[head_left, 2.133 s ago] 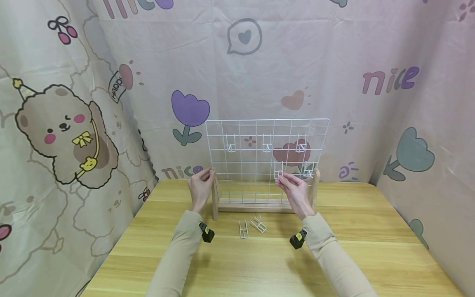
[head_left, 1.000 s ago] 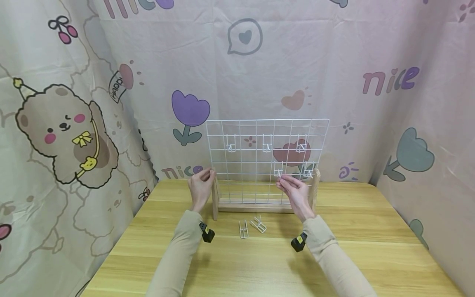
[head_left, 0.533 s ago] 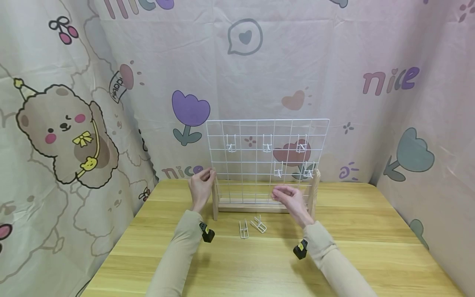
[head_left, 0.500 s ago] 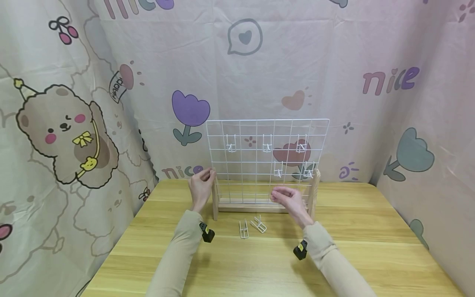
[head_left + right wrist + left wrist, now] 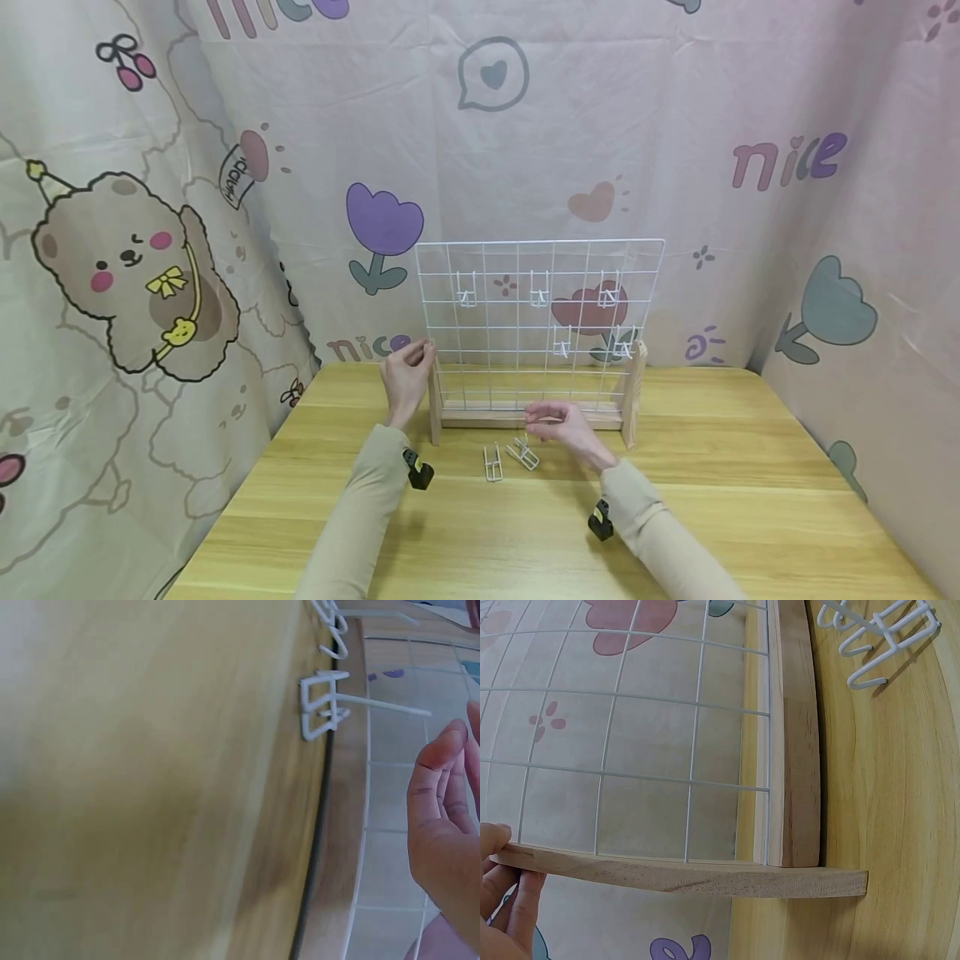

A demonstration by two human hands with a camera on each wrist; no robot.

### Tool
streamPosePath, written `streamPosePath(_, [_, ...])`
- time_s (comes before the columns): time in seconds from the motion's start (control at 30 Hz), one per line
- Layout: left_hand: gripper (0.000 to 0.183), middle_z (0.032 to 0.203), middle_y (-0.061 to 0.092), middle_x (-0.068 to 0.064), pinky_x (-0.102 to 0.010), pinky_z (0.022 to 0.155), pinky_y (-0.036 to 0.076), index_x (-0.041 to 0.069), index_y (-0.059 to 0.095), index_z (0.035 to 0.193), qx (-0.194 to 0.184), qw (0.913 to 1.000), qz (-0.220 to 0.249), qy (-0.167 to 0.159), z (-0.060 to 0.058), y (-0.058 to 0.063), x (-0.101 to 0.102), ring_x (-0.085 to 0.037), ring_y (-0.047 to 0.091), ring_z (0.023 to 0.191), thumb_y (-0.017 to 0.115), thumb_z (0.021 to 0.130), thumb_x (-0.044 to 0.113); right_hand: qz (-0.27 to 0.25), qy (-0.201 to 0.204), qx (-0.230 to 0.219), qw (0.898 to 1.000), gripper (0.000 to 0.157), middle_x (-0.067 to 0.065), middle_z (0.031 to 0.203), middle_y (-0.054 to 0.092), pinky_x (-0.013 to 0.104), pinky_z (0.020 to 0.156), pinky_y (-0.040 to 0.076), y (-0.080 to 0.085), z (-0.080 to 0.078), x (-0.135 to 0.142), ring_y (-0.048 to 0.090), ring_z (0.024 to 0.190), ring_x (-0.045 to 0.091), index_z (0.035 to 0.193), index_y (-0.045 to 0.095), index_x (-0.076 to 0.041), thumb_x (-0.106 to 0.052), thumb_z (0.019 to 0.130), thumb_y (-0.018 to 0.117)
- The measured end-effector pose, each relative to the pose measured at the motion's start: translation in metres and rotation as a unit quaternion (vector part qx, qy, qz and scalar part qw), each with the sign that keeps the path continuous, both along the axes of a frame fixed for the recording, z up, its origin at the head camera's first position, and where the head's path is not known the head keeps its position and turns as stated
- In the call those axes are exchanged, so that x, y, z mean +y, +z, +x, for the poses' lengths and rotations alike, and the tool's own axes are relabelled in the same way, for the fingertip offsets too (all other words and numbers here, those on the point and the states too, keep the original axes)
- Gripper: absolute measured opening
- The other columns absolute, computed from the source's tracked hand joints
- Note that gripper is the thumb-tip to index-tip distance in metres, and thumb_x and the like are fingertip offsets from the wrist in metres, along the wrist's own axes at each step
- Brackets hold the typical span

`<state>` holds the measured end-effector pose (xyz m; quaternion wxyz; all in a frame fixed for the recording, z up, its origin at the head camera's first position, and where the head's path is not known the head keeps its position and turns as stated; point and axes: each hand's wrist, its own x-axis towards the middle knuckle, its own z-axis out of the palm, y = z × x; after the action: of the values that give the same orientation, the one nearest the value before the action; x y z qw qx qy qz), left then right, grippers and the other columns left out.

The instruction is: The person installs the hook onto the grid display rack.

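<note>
A white wire grid panel point(image 5: 517, 351) stands upright in a wooden base. My left hand point(image 5: 406, 379) pinches the top of the base's left post point(image 5: 705, 880), thumb on one face and fingers on the other. Two loose white wire hooks, one straight point(image 5: 492, 464) and one slanted point(image 5: 527, 457), lie on the table in front of the base. Just above the slanted hook is my right hand point(image 5: 567, 430), its fingers loosely bent with nothing between them. In the right wrist view the slanted hook's prong point(image 5: 382, 703) points up near these fingertips point(image 5: 441, 750).
Several white hooks hang on the grid: an upper row with one at left point(image 5: 467, 297), and a lower pair with one near the middle right point(image 5: 562, 346). A wooden table point(image 5: 480, 542) carries everything. A printed curtain point(image 5: 495, 167) encloses the back and sides.
My right hand let go of the lower hook, which now hangs on the grid, and moved down and left to the loose hooks. The left hand stayed on the post.
</note>
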<state>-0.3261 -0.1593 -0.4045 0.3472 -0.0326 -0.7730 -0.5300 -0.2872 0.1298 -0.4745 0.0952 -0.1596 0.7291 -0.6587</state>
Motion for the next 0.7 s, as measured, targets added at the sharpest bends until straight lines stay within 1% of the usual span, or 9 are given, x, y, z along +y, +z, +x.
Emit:
streamPosePath(0.07, [0.024,0.106,0.076,-0.021,-0.040,0.081,0.063,-0.002,0.075,0.111,-0.001,1.0000,0.001,0.000,0.000,0.000,0.000,-0.033,0.077,0.094,0.074,0.091,0.011,0.011,0.006,-0.005,1.000,0.053,0.032,0.126,0.064,0.041,0.086,0.060,-0.002,0.001,-0.002,0.070,0.094,0.015,0.133,0.053,0.011,-0.008,0.087,0.073])
streamPosePath(0.17, [0.024,0.107,0.076,-0.021,-0.039,0.081,0.062,-0.002,0.075,0.111,-0.003,1.0000,0.002,-0.001,0.000,0.000,0.000,-0.034,0.077,0.095,0.074,0.091,0.011,0.022,0.015,-0.002,1.000,0.051,0.032,0.126,0.064,0.041,0.086,0.060,-0.004,0.001,-0.005,0.070,0.093,0.014,0.131,0.054,0.011,-0.007,0.088,0.073])
streamPosePath(0.33, [0.024,0.107,0.075,-0.022,-0.038,0.081,0.062,-0.002,0.074,0.112,-0.003,1.0000,0.005,-0.005,0.000,0.000,-0.001,-0.034,0.077,0.095,0.074,0.091,0.011,0.021,0.030,0.006,0.999,0.045,0.032,0.122,0.065,0.034,0.079,0.060,-0.004,0.002,-0.007,0.070,0.095,0.020,0.130,0.054,0.013,0.001,0.089,0.068])
streamPosePath(0.47, [0.024,0.107,0.075,-0.022,-0.040,0.081,0.062,-0.002,0.074,0.111,-0.001,1.0000,0.003,-0.006,0.000,-0.001,-0.001,-0.034,0.076,0.095,0.074,0.091,0.011,0.014,0.040,0.008,0.999,0.044,0.030,0.115,0.069,0.028,0.076,0.059,-0.005,0.003,-0.006,0.070,0.093,0.020,0.129,0.054,0.015,0.003,0.089,0.067])
streamPosePath(0.57, [0.024,0.106,0.075,-0.022,-0.040,0.081,0.062,-0.003,0.075,0.111,0.000,1.0000,0.002,-0.005,-0.001,-0.001,-0.001,-0.034,0.077,0.094,0.074,0.091,0.011,0.015,0.047,0.006,0.999,0.044,0.032,0.114,0.068,0.027,0.075,0.059,-0.006,0.004,-0.003,0.069,0.091,0.017,0.128,0.054,0.016,0.002,0.089,0.068])
streamPosePath(0.63, [0.024,0.106,0.075,-0.022,-0.040,0.080,0.062,-0.003,0.074,0.111,0.001,1.0000,0.002,-0.004,-0.001,-0.001,-0.001,-0.034,0.077,0.094,0.074,0.091,0.011,0.019,0.055,0.003,0.998,0.045,0.035,0.116,0.066,0.028,0.078,0.059,-0.007,0.005,0.000,0.069,0.092,0.017,0.129,0.053,0.016,0.001,0.089,0.068])
streamPosePath(0.7, [0.024,0.106,0.075,-0.022,-0.040,0.080,0.062,-0.003,0.075,0.110,0.003,1.0000,0.003,-0.003,-0.001,-0.001,-0.001,-0.034,0.077,0.094,0.074,0.091,0.010,0.028,0.063,0.003,0.998,0.045,0.034,0.117,0.065,0.030,0.082,0.059,-0.009,0.006,0.004,0.068,0.093,0.016,0.130,0.053,0.015,-0.001,0.090,0.068])
